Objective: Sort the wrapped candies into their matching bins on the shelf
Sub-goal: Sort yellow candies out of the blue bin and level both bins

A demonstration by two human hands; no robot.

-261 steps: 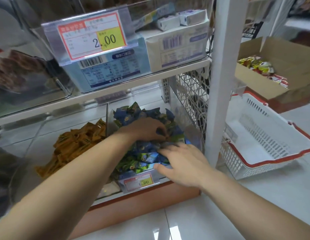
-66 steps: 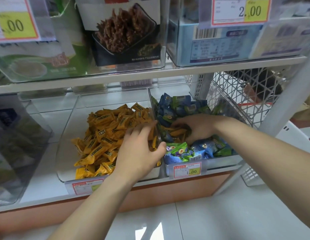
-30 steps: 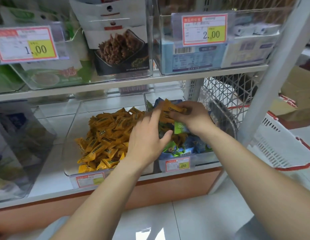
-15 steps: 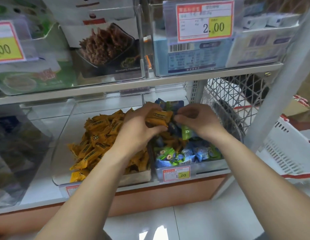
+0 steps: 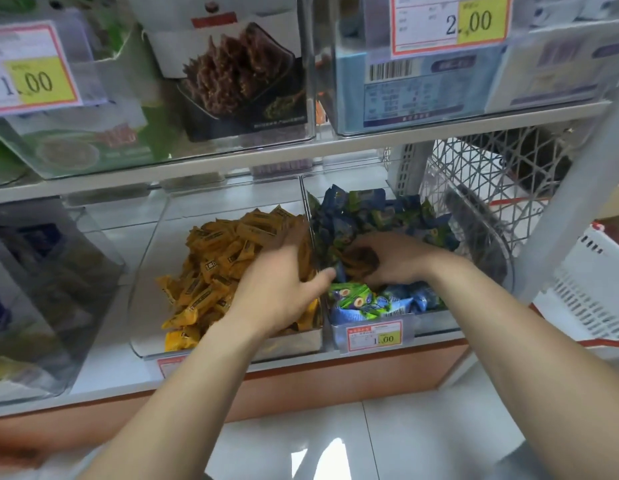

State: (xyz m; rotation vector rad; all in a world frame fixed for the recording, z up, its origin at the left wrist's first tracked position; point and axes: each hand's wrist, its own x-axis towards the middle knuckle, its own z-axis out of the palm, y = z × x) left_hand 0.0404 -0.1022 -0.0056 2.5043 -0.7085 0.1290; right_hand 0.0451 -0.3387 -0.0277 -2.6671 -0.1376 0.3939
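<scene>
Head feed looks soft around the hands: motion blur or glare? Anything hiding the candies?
Head view: motion blur smears the left hand's fingers over the yellow wrapped candies; shadow darkens the right hand's curled fingers in the blue-green wrapped candies; glare sits on the glossy floor tile; wide-angle lens bows the white shelf edge.

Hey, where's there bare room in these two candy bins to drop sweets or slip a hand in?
The left bin is bare along its left wall and behind the yellow candies. Its right side is crowded by that pile and the left hand. The right bin is packed with blue-green candies, the right hand among them.
</scene>
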